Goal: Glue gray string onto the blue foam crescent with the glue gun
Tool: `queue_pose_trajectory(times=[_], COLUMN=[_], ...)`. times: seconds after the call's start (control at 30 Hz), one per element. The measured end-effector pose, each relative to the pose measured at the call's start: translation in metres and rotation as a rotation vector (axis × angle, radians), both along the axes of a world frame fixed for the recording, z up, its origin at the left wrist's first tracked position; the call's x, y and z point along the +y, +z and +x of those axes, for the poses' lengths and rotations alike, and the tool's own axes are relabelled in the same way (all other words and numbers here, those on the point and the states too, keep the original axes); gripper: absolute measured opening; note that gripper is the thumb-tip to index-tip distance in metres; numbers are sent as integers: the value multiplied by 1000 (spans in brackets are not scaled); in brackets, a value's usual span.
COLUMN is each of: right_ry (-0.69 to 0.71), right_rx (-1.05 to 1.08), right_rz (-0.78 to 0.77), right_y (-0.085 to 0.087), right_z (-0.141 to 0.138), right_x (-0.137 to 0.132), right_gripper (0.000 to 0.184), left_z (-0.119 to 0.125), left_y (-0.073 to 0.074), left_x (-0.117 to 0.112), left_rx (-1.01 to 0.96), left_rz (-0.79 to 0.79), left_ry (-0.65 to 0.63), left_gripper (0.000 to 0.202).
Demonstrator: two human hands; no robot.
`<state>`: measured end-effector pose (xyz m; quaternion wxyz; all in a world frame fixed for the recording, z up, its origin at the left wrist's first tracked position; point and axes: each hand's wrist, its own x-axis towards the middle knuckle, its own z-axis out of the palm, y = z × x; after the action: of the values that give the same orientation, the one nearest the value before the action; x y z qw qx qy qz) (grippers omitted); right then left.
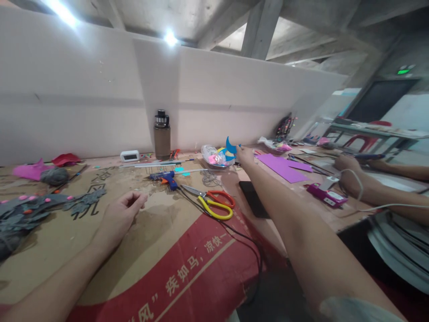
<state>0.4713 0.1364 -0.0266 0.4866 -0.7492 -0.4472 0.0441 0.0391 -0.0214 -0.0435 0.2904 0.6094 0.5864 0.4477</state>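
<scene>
My right hand [245, 155] reaches to the back of the table and pinches a blue crescent-shaped cutout [231, 146]. It is over the edge of a clear bowl [219, 166] with plastic-wrapped pink and yellow pieces inside. My left hand [124, 211] rests on the cardboard sheet [157, 243] with its fingers curled in and nothing visible in them. Between my hands lie a blue glue gun [167, 179] and scissors [217, 203] with one red and one yellow handle. A dark phone [254, 199] lies under my right forearm.
A brown bottle [162, 138] and a small white digital clock [129, 155] stand by the wall. Grey felt pieces [30, 205] lie at the left. Purple sheets [281, 167] and a magenta device [326, 195] are at right, near another person's hands [351, 172]. The glue gun's cord crosses the cardboard.
</scene>
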Motion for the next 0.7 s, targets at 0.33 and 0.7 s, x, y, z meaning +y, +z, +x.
queue_pose_trajectory(times=[0.33, 0.7], right_ry=[340, 1022], right_rx=[388, 959], right_rz=[187, -22], right_y=[38, -3], right_z=[-118, -313], right_x=[-37, -139], right_gripper=[9, 18], left_z=[7, -3], left_y=[-10, 14], left_x=[5, 9], left_rx=[-277, -762], left_rz=[-144, 50], left_ry=[-197, -283], left_gripper=[34, 33])
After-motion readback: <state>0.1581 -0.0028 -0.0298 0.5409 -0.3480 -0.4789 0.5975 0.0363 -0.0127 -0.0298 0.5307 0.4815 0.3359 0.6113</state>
